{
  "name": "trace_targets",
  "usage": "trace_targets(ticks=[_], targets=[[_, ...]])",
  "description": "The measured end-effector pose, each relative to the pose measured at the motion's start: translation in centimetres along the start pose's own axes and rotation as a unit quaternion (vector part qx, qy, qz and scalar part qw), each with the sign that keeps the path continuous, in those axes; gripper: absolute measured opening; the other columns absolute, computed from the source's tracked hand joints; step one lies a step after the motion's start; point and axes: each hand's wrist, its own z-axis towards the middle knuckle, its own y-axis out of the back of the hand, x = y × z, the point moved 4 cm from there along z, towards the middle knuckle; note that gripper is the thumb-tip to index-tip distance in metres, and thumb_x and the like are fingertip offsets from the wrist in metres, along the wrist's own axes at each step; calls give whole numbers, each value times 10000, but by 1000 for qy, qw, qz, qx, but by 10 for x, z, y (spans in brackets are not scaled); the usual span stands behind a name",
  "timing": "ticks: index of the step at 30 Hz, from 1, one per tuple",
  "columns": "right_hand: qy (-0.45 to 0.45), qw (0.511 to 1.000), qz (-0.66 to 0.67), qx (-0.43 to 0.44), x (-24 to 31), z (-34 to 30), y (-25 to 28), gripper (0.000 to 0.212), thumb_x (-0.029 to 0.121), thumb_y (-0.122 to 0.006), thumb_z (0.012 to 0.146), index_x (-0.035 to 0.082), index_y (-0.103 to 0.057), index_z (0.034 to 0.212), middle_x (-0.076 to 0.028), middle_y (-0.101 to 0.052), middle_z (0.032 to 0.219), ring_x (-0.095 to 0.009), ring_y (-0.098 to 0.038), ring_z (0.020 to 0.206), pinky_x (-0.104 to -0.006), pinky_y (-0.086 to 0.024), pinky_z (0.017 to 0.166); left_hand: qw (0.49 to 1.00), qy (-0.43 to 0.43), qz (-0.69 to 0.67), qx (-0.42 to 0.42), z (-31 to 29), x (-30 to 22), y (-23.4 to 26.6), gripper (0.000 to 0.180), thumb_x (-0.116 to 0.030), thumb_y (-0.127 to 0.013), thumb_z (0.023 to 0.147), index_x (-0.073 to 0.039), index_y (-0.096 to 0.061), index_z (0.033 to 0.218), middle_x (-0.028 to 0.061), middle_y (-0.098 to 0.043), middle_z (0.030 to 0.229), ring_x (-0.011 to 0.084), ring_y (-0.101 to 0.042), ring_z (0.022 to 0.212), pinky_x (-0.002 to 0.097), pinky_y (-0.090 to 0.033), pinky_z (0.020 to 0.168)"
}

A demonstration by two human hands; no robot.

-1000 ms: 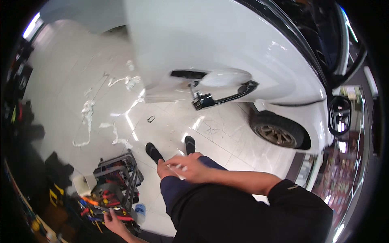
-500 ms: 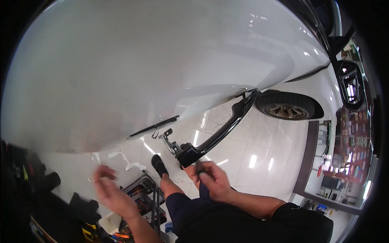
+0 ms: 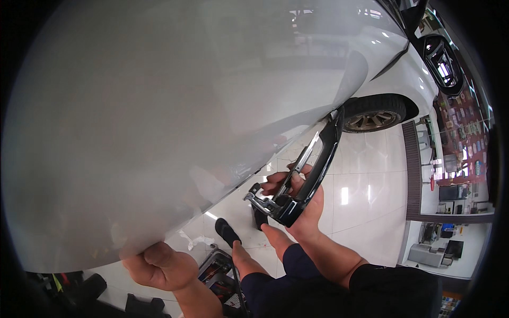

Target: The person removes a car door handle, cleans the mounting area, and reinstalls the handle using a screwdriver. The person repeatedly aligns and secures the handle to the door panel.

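On my feed I can read no lettering; items (image 3: 464, 132) below the mirror (image 3: 442, 66) show too small to read.

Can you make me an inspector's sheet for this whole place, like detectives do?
Surface: shiny, pale tiled floor.
Things at hand: white car door; black door handle, its near end standing out from the door; slim tool with a bright end.
Clutter: white scraps; black-framed cart.
Hands: right hand holds the tool; left hand at the door's edge, grip partly hidden.
Cables: nothing seen.
Surroundings: wheel, side mirror, shelves.
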Motion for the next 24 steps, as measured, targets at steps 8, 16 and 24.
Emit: trace_targets(ticks=[8,16,24], targets=[[106,993,-36,46,1,6,-6,211,146,-579,1069,7,-527,1218,-246,-750,1005,-396,-758,959,-469,-587,928,996,17,-22,-86,2,-3,-15,420,-369,-506,1126,39,-602,1153,38,-601,948,116,-528,891,261,-437,868],[114,992,-39,32,6,8,-7,205,131,-590,1053,-7,-540,1197,-261,-752,1015,-422,-758,966,-495,-584,950,999,15,-23,-45,0,-1,-9,451,-378,-513,1122,51,-614,1215,70,-656,1072,139,-582,982,301,-469,940],[69,996,-37,43,13,10,-3,178,125,-558,1066,-9,-553,1184,-288,-743,1049,-433,-747,1013,-513,-579,963,999,1,-10,-47,1,3,-12,489,-378,-518,1118,66,-601,1308,118,-680,1202,174,-619,1088,329,-475,994]])
